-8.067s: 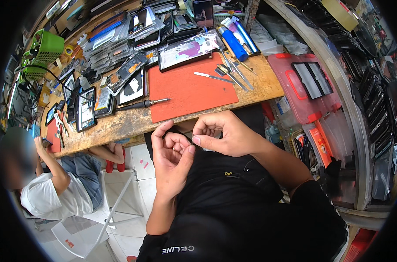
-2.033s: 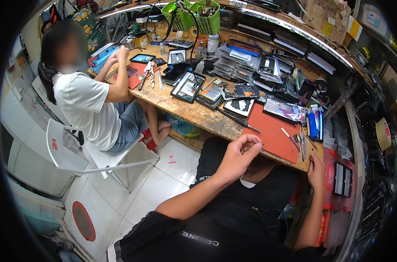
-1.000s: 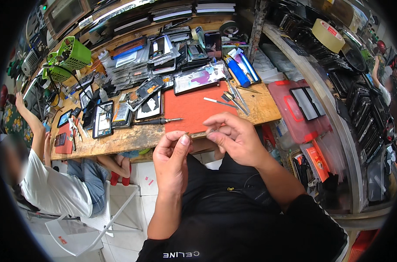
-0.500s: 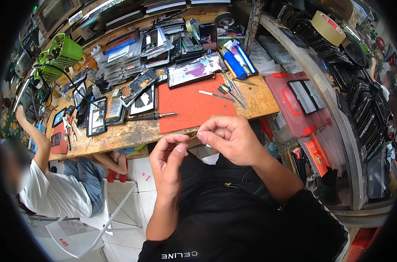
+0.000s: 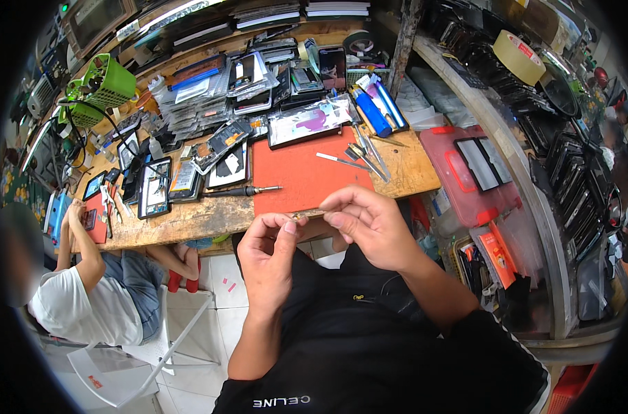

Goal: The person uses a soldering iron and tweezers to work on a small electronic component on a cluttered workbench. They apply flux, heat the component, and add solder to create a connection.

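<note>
Just off the bench's front edge, my left hand pinches a tiny part between thumb and forefinger; it is too small to name. My right hand faces it a short way to the right, thumb and forefinger curled close together. Whether anything sits in those right fingertips is too small to make out. Beyond both hands lies a red work mat. A soldering iron rests at its left side, its tip over the mat. Tweezers and other slim tools lie at the mat's right.
Phones and a tablet in a frame crowd the bench left of the mat. Behind it are a phone panel and stacked screens. A red clear case stands to the right. Another person sits at the left.
My hands have shifted slightly apart, the right fingertips drawing away from the left ones. The seated person's raised arm has come down to the bench.
</note>
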